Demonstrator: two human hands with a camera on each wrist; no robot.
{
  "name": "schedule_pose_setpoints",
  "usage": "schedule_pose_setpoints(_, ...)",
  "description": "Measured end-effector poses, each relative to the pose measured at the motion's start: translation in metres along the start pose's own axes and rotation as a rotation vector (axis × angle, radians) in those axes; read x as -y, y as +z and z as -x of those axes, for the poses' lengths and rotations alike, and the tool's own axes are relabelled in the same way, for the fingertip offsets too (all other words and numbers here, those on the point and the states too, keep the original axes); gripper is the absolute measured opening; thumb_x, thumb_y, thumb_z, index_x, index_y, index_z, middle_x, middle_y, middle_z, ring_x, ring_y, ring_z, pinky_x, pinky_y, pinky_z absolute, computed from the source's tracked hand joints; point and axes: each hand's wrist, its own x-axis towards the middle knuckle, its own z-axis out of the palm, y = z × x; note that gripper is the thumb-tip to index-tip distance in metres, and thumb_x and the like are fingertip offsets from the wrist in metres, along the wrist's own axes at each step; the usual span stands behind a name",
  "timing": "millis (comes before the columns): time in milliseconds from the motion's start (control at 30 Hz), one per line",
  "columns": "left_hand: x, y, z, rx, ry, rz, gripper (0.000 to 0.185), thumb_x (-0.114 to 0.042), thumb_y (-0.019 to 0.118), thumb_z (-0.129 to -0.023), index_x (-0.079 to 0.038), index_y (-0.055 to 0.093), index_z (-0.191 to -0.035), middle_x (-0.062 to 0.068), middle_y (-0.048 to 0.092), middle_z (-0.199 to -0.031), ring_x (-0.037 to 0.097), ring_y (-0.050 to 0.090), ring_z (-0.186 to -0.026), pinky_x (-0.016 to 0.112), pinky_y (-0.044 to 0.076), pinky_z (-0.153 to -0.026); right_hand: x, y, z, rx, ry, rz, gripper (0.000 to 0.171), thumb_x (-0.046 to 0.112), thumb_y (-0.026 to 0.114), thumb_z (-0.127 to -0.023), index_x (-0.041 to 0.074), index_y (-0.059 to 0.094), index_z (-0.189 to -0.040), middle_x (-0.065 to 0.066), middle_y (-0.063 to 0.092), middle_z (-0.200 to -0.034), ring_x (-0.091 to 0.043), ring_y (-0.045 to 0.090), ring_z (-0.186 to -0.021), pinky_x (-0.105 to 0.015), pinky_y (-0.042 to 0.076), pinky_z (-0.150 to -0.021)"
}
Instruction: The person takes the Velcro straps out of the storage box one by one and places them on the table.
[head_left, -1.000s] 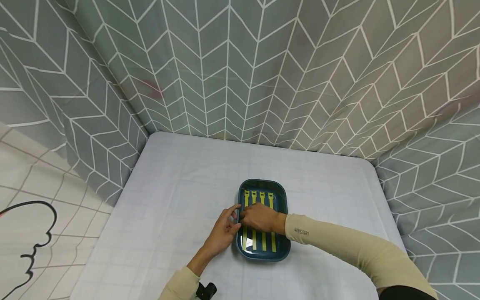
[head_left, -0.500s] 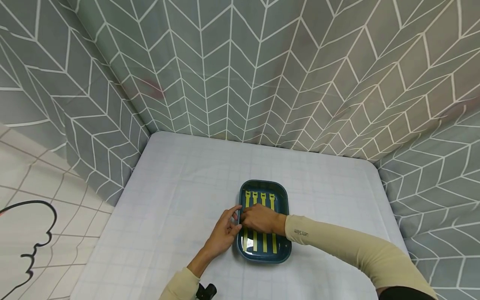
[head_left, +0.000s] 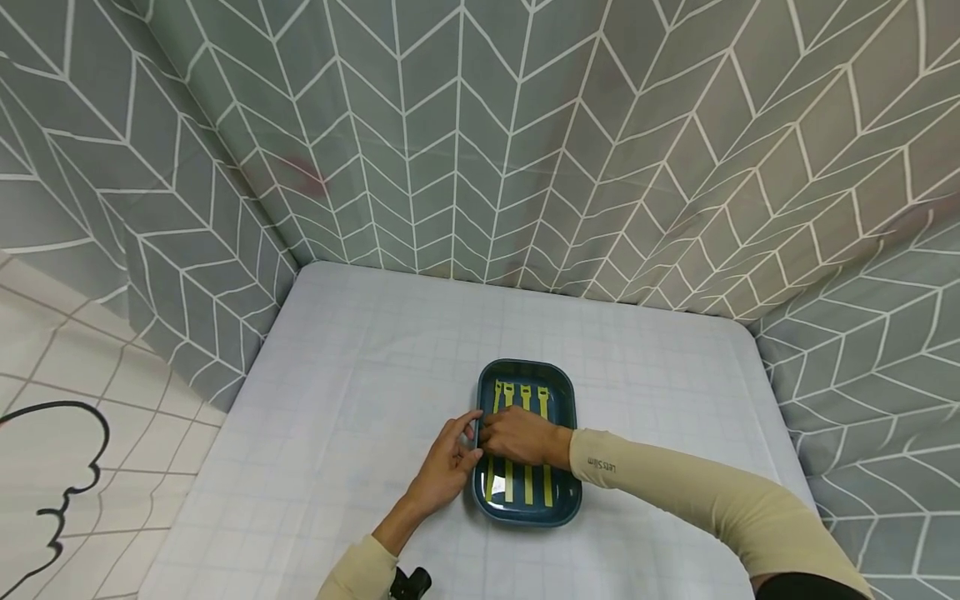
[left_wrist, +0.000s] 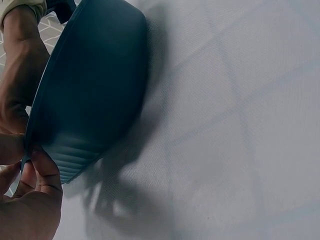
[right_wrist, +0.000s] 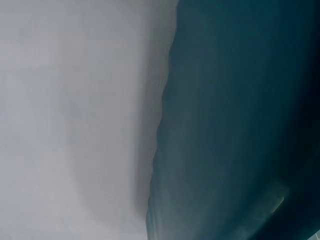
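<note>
Strip leftmost now skews under our right hand fingers pinching it; left hand pinches tray rim.

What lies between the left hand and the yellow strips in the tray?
Only the tray's left rim: the left hand holds it beside the yellow strips, per head view.

teal tray, yellow strips, grey chevron curtain
</note>
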Motion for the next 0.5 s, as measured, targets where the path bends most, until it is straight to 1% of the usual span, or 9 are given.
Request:
schedule_pose_setpoints(100,-0.002,0.0,0.0,0.0,0.006,-0.01,0.057,0.002,0.06,-0.096,-0.007,0.041,-0.149,0.013,0.046,-0.115,0.003,0.05,-0.067,0.018,0.044,-0.062,0.0,-0.002,0.002,0.011,-0.008,0.026,0.018,0.021,0.063,-0.098,0.025,0.076,-0.109,0.01,0.071,-0.113,-0.007,0.063,-0.1,-0.025,0.055,-0.088)
schedule_pose_setpoints(200,-0.002,0.001,-0.001,0.002,0.005,-0.015,0.057,0.003,0.06,-0.096,-0.008,0.042,-0.149,0.013,0.046,-0.114,0.003,0.051,-0.067,0.018,0.044,-0.061,-0.001,-0.005,0.004,0.006,-0.01,0.019,0.019,0.02,0.065,-0.097,0.025,0.076,-0.111,0.01,0.071,-0.115,-0.007,0.063,-0.102,-0.025,0.054,-0.089)
schedule_pose_setpoints(367,0.0,0.002,-0.002,-0.007,0.0,-0.011,0.057,0.004,0.06,-0.096,-0.009,0.043,-0.149,0.012,0.045,-0.114,0.004,0.052,-0.068,0.018,0.044,-0.06,-0.005,-0.015,0.008,-0.039,0.004,0.005,0.023,0.018,0.069,-0.094,0.026,0.075,-0.114,0.011,0.07,-0.115,-0.007,0.06,-0.104,-0.025,0.053,-0.092)
schedule_pose_setpoints(500,-0.001,0.003,-0.001,-0.016,-0.021,-0.003,0.058,0.005,0.06,-0.095,-0.011,0.043,-0.149,0.012,0.045,-0.114,0.005,0.053,-0.068,0.018,0.043,-0.061,-0.008,-0.025,0.01,-0.091,0.016,0.016,0.023,0.016,0.069,-0.094,0.025,0.075,-0.114,0.011,0.071,-0.113,-0.007,0.058,-0.099,-0.023,0.052,-0.09)
